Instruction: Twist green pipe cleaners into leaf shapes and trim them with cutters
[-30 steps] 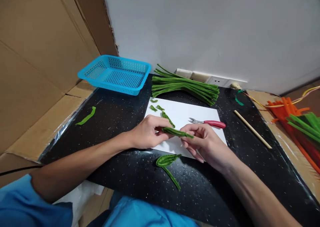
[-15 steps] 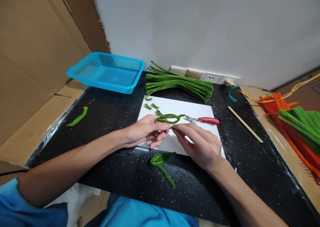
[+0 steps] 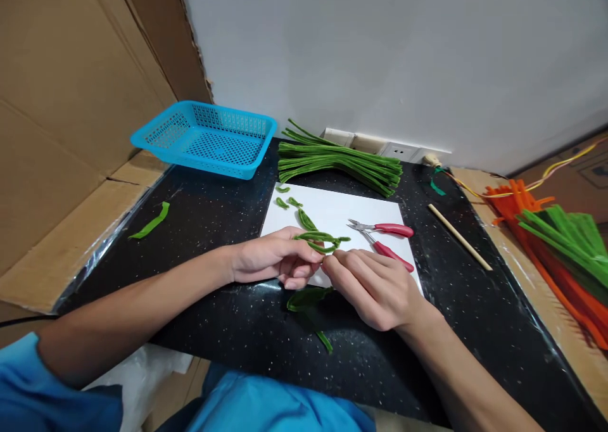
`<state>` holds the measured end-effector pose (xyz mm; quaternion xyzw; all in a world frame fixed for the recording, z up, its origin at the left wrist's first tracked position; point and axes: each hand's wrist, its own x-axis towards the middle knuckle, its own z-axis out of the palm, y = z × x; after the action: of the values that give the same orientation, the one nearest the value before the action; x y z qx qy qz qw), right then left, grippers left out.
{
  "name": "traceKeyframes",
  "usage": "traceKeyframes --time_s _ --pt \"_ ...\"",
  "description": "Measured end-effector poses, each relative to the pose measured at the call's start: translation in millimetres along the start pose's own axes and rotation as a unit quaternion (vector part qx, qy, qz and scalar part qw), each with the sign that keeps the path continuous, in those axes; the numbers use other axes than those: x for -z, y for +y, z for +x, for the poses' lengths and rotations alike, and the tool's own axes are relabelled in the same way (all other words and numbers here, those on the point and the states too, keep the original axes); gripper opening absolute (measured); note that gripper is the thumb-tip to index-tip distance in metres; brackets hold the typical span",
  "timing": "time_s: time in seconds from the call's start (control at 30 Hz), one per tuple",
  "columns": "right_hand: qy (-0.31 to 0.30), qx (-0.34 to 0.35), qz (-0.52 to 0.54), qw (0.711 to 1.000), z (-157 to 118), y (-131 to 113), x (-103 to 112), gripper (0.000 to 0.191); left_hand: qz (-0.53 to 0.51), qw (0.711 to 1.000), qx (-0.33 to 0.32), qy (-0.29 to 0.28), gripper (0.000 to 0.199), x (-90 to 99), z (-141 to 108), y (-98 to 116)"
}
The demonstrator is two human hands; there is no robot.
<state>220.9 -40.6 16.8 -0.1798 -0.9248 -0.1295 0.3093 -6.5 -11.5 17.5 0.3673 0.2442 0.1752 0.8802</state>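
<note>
Between my two hands is a green pipe cleaner (image 3: 316, 235) bent into a narrow leaf-shaped loop with a short twisted tip. My left hand (image 3: 280, 258) pinches its near side between thumb and fingers. My right hand (image 3: 370, 286) is closed at the loop's near end, fingertips touching the left thumb; the bit it grips is mostly hidden. Just below lies a finished-looking green leaf with a stem (image 3: 306, 299), partly covered by my right hand. Red-handled nippers (image 3: 380, 229) rest with jaws apart on the white sheet (image 3: 332, 201), beyond my right hand.
Small curled green pieces (image 3: 282, 203) and a leaf shape (image 3: 308, 220) lie on the sheet. Behind are a pipe-cleaner bundle (image 3: 339, 163) and a blue basket (image 3: 209, 140). A wooden stick (image 3: 460, 237) and orange and green stems (image 3: 565, 229) lie right, a green strip (image 3: 151, 222) left.
My right hand has turned and come lower, its fingers more tightly bunched against my left thumb. The loop has dipped slightly, and more of the nippers and the leaf behind it now shows.
</note>
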Motion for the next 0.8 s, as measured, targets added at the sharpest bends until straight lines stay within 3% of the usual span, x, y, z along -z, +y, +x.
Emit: traceKeyframes --time_s 0.13,0.2,0.27,0.3,0.33,0.4,0.47,0.5,0.53,0.57,0.6,0.63,0.67,0.7,0.77,0.8 --pt "0.023 -0.071 0.057 0.996 -1.5 -5.9 -3.3 0.021 0.085 0.995 -0.049 0.01 0.031 -1.8 0.8 -1.1" --pt "0.054 -0.15 0.087 0.983 0.4 -11.7 -7.2 0.017 0.148 0.983 -0.104 0.019 0.03 -2.8 0.6 -0.4" --pt "0.076 -0.274 0.169 0.944 5.9 -17.7 -10.5 0.013 0.224 0.959 -0.166 0.045 0.027 -3.5 -0.7 0.5" --pt "0.077 -0.346 0.242 0.903 9.5 -19.9 -11.7 0.014 0.271 0.94 -0.196 0.068 0.025 -3.4 -1.6 0.7" --pt "0.077 -0.416 0.331 0.843 13.3 -21.2 -12.7 0.019 0.325 0.913 -0.226 0.096 0.022 -2.7 -2.5 0.7" --pt "0.075 -0.513 0.521 0.678 20.0 -20.6 -13.7 0.029 0.441 0.841 -0.285 0.133 0.014 0.9 -4.1 -0.1" --pt "0.061 -0.555 0.647 0.52 24.0 -16.3 -13.1 0.034 0.533 0.767 -0.339 0.115 0.012 6.9 -4.4 -2.1" --pt "0.044 -0.564 0.679 0.469 24.6 -13.4 -12.0 0.037 0.567 0.739 -0.352 0.093 0.016 9.9 -4.1 -3.2" --pt "0.023 -0.57 0.695 0.438 24.5 -10.5 -10.5 0.038 0.592 0.721 -0.35 0.079 0.02 12.4 -3.6 -4.3" --pt "0.001 -0.57 0.7 0.43 23.6 -7.9 -8.7 0.038 0.605 0.712 -0.348 0.075 0.021 14.0 -2.9 -5.4" --pt "-0.014 -0.564 0.695 0.445 22.2 -5.8 -7.0 0.038 0.605 0.713 -0.346 0.075 0.022 14.4 -2.2 -6.4" --pt "-0.019 -0.554 0.677 0.485 20.1 -4.3 -5.4 0.036 0.592 0.724 -0.345 0.082 0.02 13.6 -1.5 -7.2" --pt "-0.016 -0.537 0.64 0.55 17.7 -3.5 -4.4 0.032 0.566 0.745 -0.341 0.093 0.019 11.6 -0.7 -7.9" --pt "-0.005 -0.508 0.582 0.635 14.9 -3.2 -3.9 0.027 0.528 0.775 -0.331 0.107 0.016 8.7 0.2 -8.4" --pt "0.02 -0.409 0.414 0.813 8.5 -3.3 -4.4 0.015 0.416 0.85 -0.293 0.135 0.009 1.9 2.5 -8.8" --pt "0.029 -0.345 0.322 0.881 5.2 -3.2 -5.2 0.012 0.349 0.888 -0.265 0.137 0.015 -1.4 3.8 -8.7"
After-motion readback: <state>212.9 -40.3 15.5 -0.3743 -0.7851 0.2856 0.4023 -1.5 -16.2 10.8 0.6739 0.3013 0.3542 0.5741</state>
